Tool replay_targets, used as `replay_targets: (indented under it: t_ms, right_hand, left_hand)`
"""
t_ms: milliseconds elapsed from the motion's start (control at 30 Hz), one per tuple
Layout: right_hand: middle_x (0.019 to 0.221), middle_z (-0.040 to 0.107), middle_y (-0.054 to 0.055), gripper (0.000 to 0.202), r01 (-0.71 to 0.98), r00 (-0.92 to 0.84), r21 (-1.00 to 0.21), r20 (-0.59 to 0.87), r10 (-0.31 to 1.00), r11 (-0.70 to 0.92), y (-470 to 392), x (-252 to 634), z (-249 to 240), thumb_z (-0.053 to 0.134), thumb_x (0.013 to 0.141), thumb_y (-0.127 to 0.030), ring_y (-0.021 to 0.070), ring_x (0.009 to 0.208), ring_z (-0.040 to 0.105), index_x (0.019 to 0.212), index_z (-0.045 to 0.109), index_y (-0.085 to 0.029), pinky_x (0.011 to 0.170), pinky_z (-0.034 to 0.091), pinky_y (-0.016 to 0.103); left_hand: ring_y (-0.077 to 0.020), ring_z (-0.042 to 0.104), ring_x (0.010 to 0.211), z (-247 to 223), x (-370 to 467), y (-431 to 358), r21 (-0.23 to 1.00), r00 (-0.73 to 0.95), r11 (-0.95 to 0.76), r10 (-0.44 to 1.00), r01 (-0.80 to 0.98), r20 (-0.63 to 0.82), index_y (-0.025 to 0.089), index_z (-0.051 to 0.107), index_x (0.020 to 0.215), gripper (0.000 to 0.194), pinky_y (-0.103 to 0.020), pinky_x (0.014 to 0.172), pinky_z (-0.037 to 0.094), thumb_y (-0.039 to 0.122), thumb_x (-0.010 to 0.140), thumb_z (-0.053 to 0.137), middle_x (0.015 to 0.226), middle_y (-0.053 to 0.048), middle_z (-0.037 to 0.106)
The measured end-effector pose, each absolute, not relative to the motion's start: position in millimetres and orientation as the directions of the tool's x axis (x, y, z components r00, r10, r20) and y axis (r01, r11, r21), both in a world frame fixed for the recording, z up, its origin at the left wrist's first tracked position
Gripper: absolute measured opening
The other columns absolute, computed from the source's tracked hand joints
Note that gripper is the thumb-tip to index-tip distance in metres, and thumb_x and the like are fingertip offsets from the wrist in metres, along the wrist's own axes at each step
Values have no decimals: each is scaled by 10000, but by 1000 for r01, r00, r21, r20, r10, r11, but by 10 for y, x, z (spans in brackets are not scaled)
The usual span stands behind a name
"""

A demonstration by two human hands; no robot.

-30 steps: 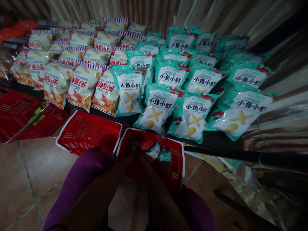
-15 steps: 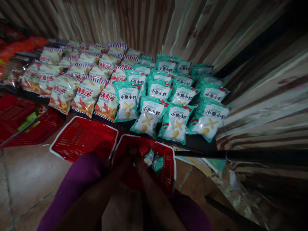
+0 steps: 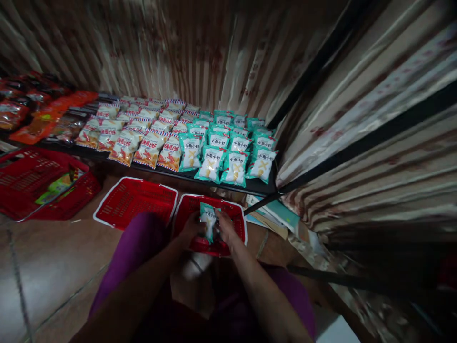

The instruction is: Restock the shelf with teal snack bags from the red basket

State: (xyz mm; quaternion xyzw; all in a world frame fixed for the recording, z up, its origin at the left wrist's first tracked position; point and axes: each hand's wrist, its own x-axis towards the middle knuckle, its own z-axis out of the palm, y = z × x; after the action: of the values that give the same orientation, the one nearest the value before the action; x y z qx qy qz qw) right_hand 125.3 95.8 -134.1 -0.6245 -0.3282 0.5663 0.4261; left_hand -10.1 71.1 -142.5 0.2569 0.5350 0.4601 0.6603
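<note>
Over the right-hand red basket (image 3: 238, 209) with a white rim, a teal and white snack bag (image 3: 208, 220) stands upright between my two hands. My left hand (image 3: 193, 226) grips its left side, and my right hand (image 3: 224, 226) is at its right side with fingers wrapped toward it. Parts of the fingers are dark and blurred. Behind the basket, several matching teal bags (image 3: 235, 166) stand in rows on a black shelf (image 3: 260, 186). Rows of white and orange snack bags (image 3: 152, 148) are just left of them.
Another red basket (image 3: 139, 202) sits beside the first. Farther left, a third red basket (image 3: 82, 193) holds green packets (image 3: 57, 186). Dark and orange packages (image 3: 39, 119) lie at the shelf's left end. A black pole (image 3: 321, 166) and striped curtain (image 3: 214, 57) border the shelf.
My hands have come up from deep in the basket and moved apart, with a teal bag now between them. The view has shifted, so the shelf looks smaller and farther off.
</note>
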Motion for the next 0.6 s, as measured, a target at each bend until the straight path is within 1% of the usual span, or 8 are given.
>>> replay_targets:
  t_ms: [100,200,267,333,433,600]
  right_hand:
    - [629,664,-9,354,-172,182,-877,-476,861,-448,835,1373,-999,705,613,-467,126,541,590,801,607,-184,490,419,214]
    - [631,673,-15,346,-259,205,-870,-474,856,-419,689,1413,-675,735,572,-418,127,532,594,800,603,-193,467,406,206]
    - [628,675,-21,351,-306,215,-874,-450,867,-378,594,1395,-478,744,557,-404,130,536,601,803,601,-197,466,412,207]
    - [627,679,-20,365,-343,213,-879,-417,883,-333,507,1347,-301,759,534,-388,139,547,613,803,607,-195,484,435,220]
    - [627,687,-8,374,-375,201,-886,-365,909,-273,392,1236,-79,783,507,-357,153,563,627,798,626,-183,499,457,232]
    - [653,701,-5,342,-395,193,-896,-297,935,-203,233,1058,204,786,536,-352,138,566,634,799,653,-177,499,460,213]
  left_hand:
    - [-216,626,888,-1121,-110,551,849,96,397,916,-349,-389,173,585,1106,649,-330,781,506,260,507,817,1017,-70,656]
    - [-209,624,887,-781,-117,447,861,175,358,933,-363,-314,187,579,1128,702,-324,771,507,292,481,831,1054,-77,629]
    - [-193,631,841,-553,-122,412,866,200,345,936,-362,-289,185,594,1099,665,-313,743,507,322,493,832,1022,-73,636]
    - [-182,636,769,-345,-127,393,869,214,329,940,-370,-264,167,622,1025,579,-305,704,507,387,526,815,929,-69,661]
    - [-163,621,683,-105,-127,372,878,160,271,961,-395,-224,144,633,885,487,-279,646,496,489,569,766,800,-53,671]
    - [-130,585,601,109,-138,305,892,33,184,982,-414,-188,157,601,809,477,-236,581,467,541,563,742,705,-12,651]
